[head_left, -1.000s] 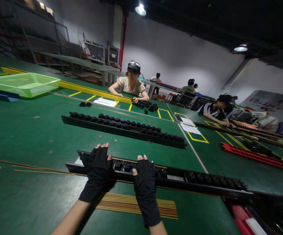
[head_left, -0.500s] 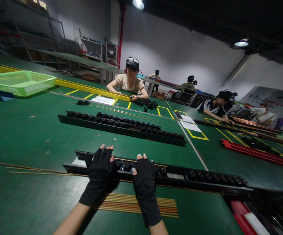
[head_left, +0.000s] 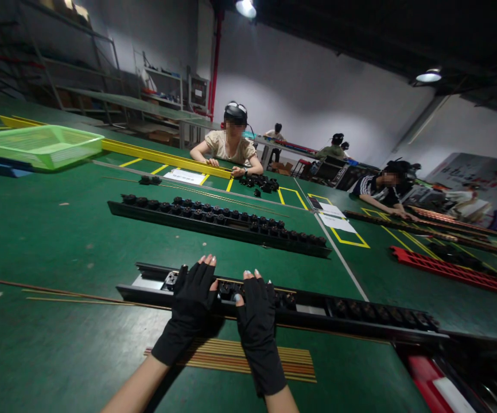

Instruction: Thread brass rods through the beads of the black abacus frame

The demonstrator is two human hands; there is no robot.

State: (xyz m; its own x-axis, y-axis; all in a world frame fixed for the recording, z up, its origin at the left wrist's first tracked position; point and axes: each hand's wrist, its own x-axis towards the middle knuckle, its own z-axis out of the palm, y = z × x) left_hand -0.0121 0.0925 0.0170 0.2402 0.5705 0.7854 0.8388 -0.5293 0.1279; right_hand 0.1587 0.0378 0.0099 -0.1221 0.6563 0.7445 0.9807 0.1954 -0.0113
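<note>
A long black channel [head_left: 334, 320] lies across the green table in front of me, holding a row of small black blocks [head_left: 377, 312]. My left hand [head_left: 193, 301], in a black fingerless glove, rests on the left part of the channel with its fingers stretched out over the blocks. Gloved the same way, my right hand [head_left: 257, 312] lies flat across the channel near its middle, fingers extended. A thin brass-coloured rod runs along the blocks beside my right fingertips. Several brass-coloured rods [head_left: 295, 365] are laid side by side under my wrists. What is beneath my palms is hidden.
Beyond lies a second black channel [head_left: 179, 222] with blocks. Long thin rods [head_left: 72, 295] stretch left. A green basket [head_left: 54, 152], a yellow rail [head_left: 166, 157] and a red slotted rail [head_left: 450, 272] are farther off. A co-worker [head_left: 229, 143] sits across the table.
My left hand has slid right along the channel, closer to my right hand, uncovering a block near the left end. My right hand stays at nearly the same spot. The view has shifted slightly.
</note>
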